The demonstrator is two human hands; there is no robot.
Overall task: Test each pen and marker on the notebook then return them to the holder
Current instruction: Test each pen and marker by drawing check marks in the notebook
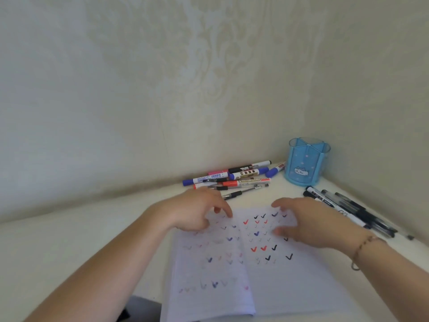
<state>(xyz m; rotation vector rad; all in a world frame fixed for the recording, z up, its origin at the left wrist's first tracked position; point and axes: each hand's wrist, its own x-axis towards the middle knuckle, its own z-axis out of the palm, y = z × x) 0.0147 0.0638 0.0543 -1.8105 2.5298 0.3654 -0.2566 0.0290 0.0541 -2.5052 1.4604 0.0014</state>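
Print on the marker barrels is too blurred to read. The open notebook [255, 270] lies lower centre on the surface [69, 240], covered in ticks. Left hand [197, 211] and right hand [308, 223] rest on it, fingers released, grasping nothing. One blue holder [306, 162] stands centre right between two pen piles [232, 180] [352, 210].

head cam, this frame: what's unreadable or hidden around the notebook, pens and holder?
- Notebook: near edge cut off by the frame bottom; top check marks covered by the left hand and right hand.
- Marker pile: label print too small and blurred.
- Dark pens: partly behind the right wrist; count unclear.
- Holder: compartment bottoms hidden by its wall.
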